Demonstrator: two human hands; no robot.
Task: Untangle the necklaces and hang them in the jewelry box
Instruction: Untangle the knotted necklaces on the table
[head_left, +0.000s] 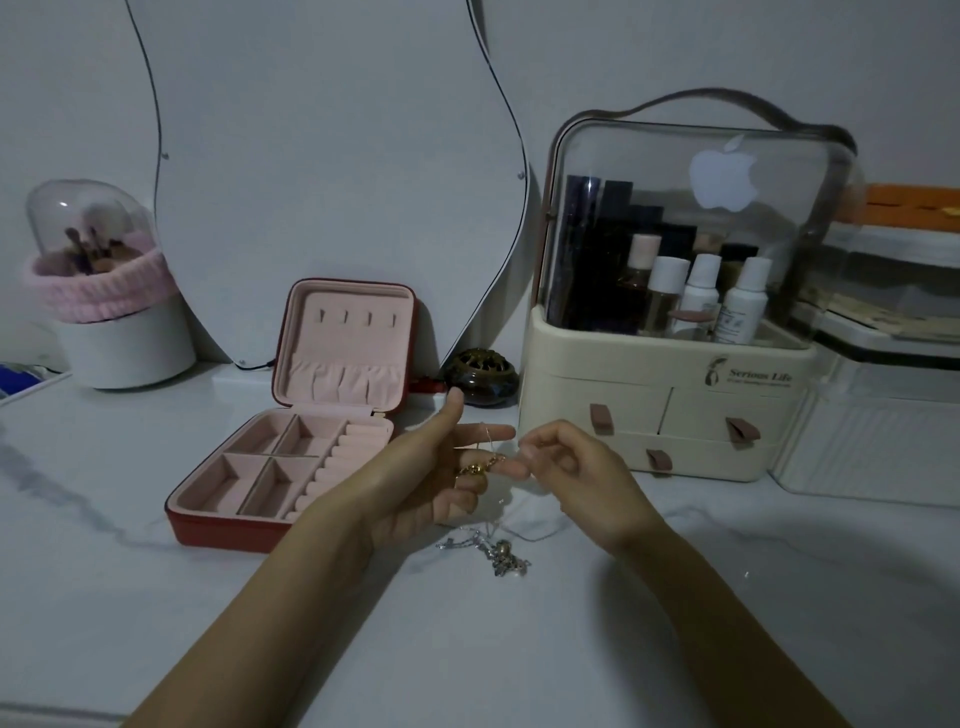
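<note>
Your left hand (441, 467) is held palm-up above the tabletop with its fingers spread and mostly straight, and a gold necklace (475, 467) lies bunched across them, its fine chain looping up over your index finger. Your right hand (566, 470) is curled just beside it, thumb and fingertips pinching what looks like the thin chain near your left fingertips; the strand is too fine to follow with certainty. Below your hands, a silver necklace (498, 553) lies in a knotted heap on the marble table (156, 597), and a faint thread of chain seems to run between it and your hands, so the two may not be fully parted yet. To the left, near your left wrist, the jewelry box (291, 452) stands open, and the four hooks (356, 316) in its lid are all bare, with nothing in the pouch or the compartments below. By that reckoning you are early in the job: one chain is being teased free, the other heap is untouched, and every hanging step is left.
</note>
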